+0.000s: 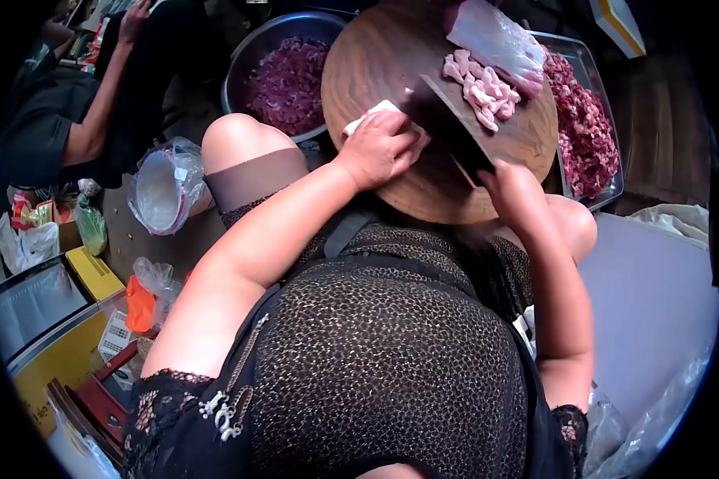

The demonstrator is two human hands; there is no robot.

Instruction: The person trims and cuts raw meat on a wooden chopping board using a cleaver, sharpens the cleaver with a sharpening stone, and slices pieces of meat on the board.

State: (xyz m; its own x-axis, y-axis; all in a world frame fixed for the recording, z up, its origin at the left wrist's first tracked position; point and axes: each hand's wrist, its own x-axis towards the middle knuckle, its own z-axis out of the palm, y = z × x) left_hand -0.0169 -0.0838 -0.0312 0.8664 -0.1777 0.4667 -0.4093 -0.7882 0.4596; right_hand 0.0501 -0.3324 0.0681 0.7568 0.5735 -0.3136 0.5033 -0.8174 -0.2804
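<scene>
My right hand [515, 190] is closed around the handle of a broad dark cleaver [449, 120]. The blade slants up and to the left over a round wooden chopping block [359, 68]. My left hand [383, 150] presses down near the block's left edge, its fingers curled over a pale piece of meat [385, 107] that is mostly hidden beneath it. Beyond the cleaver lies a small heap of pale pink meat strips [483, 86]. A large slab of meat [495, 44] with a whitish surface rests at the block's far right.
A metal bowl of reddish meat pieces [289, 84] stands left of the block. On its right is a metal tray [613, 152] of chopped meat. A plastic-lined bucket [161, 191] stands left of my knee. Another person's arm [104, 104] shows at upper left.
</scene>
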